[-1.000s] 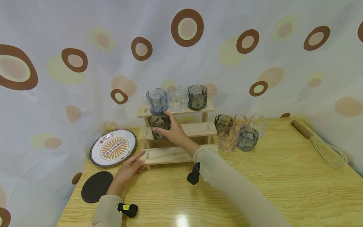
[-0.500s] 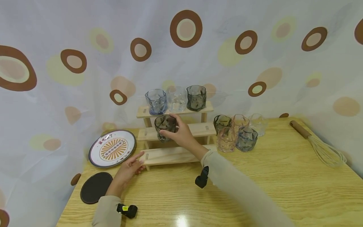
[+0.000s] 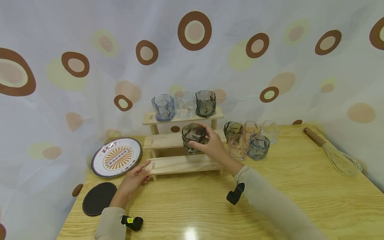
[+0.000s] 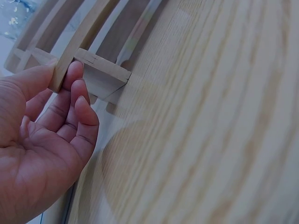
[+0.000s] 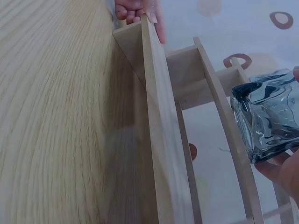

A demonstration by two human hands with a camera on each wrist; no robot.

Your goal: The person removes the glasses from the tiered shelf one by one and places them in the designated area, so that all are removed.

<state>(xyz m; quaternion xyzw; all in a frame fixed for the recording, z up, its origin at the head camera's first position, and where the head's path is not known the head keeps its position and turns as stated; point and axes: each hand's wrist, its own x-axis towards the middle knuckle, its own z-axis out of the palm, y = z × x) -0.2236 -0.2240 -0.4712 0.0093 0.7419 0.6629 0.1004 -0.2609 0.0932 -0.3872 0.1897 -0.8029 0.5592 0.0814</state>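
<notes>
1. The right hand (image 3: pixel 213 146) has its thumb and fingers clamped on a smoky glass (image 3: pixel 192 135), taken from its right side, rim upward.
2. That glass sits between thumb and fingertips, at the middle board (image 3: pixel 163 140), right of its centre; whether the base touches wood is hard to tell from these angles.
3. The left hand (image 3: pixel 134 180) pinches the left end of the lowest board (image 3: pixel 183 165), thumb above, fingers bent beneath, apparently steadying the wooden rack (image 3: pixel 154 129).
4. The step in hand looks like positioning the glass on the middle board; the next move would call for a level lowering and gentle release, with the rack held still.
5. Above, a blue glass (image 3: pixel 163 108), a clear glass (image 3: pixel 185 106) and a dark grey glass (image 3: pixel 205 104) stand in a row on the top board (image 3: pixel 147 120).
6. Right of the rack, five glasses (image 3: pixel 258 146) cluster on the counter (image 3: pixel 192 206), with a whisk (image 3: pixel 313 137) farther right; a plate (image 3: pixel 117 158) and black disc (image 3: pixel 99 199) lie left.
</notes>
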